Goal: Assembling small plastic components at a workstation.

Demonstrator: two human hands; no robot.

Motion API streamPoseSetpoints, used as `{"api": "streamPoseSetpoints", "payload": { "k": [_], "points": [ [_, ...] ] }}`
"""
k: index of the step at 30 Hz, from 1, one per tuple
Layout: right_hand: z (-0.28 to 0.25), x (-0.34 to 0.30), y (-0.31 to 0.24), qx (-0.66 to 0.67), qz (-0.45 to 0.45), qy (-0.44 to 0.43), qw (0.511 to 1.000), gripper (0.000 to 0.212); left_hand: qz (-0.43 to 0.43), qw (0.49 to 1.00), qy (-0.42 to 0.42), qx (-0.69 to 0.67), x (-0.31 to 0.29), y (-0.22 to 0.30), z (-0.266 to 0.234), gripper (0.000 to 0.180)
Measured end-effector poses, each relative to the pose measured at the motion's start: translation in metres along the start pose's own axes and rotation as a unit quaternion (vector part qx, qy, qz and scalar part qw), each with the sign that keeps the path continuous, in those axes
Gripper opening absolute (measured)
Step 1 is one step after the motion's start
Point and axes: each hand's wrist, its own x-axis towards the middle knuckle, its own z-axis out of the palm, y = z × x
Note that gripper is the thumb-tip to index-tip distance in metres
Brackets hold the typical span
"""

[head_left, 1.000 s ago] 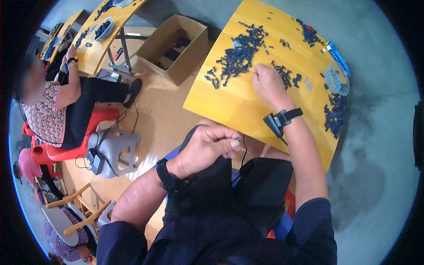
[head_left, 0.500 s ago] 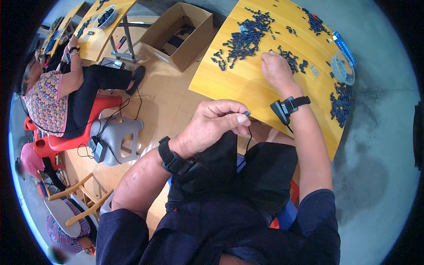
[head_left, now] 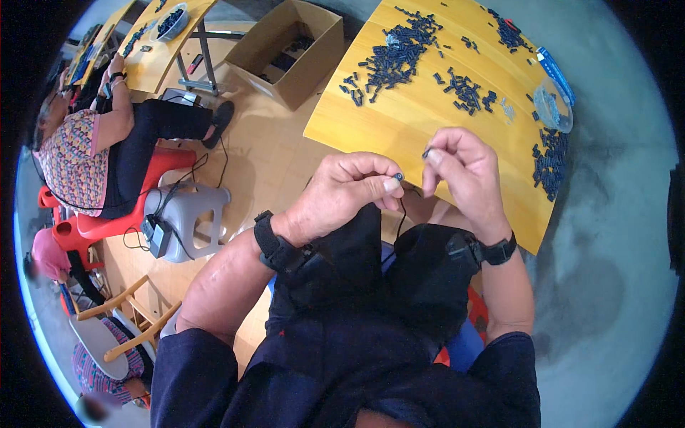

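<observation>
In the head view, the left hand (head_left: 349,189) is pressed into a loose fist, thumb and forefinger pinching a small dark piece with a pale round end (head_left: 398,176), from which a thin black wire (head_left: 401,214) hangs toward the lap. The right hand (head_left: 460,167) is raised just beside it, its fingertips pressed together on a second small dark piece (head_left: 426,152); the 2 pieces are near each other but not touching, held above the near edge of the yellow desk (head_left: 399,125). To do this step well, it seems best to keep the left hand steady as the anchor, line the 2 small pieces up end to end, and bring them together with a light, straight push, since a tilted approach could let the tiny piece slip from the fingertips. Keeping the wire slack and clear of the joint should also help. The pinched piece looks short, dark and roughly cylindrical, with a lighter tip; finer detail is too small to tell. On the desk lie a large heap of similar dark pieces (head_left: 392,57), a smaller cluster (head_left: 467,94), another pile by the right edge (head_left: 549,160), and a clear round container (head_left: 553,107). Beyond the desk an open cardboard box (head_left: 289,46) stands on the floor, and another person sits on a red chair (head_left: 125,214) at the left.
</observation>
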Motion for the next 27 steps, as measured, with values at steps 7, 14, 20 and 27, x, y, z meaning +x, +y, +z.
{"api": "streamPoseSetpoints", "payload": {
  "k": [7, 14, 20, 27],
  "points": [
    [0.013, -0.021, -0.006, 0.027, -0.025, -0.059, 0.998, 0.008, 0.009, 1.000, -0.016, 0.023, -0.001, 0.003, 0.003, 0.016],
    [0.018, -0.022, -0.006, 0.034, -0.045, -0.062, 0.996, 0.007, 0.019, 0.999, -0.024, 0.019, -0.001, 0.001, 0.002, 0.015],
    [0.019, -0.020, -0.001, 0.033, -0.048, -0.055, 0.997, 0.007, 0.000, 1.000, -0.011, 0.017, 0.000, 0.002, 0.002, 0.014],
    [0.020, -0.018, -0.002, 0.014, -0.058, -0.065, 0.996, 0.006, -0.001, 1.000, -0.010, 0.023, 0.001, 0.002, 0.000, 0.014]
  ]
}}
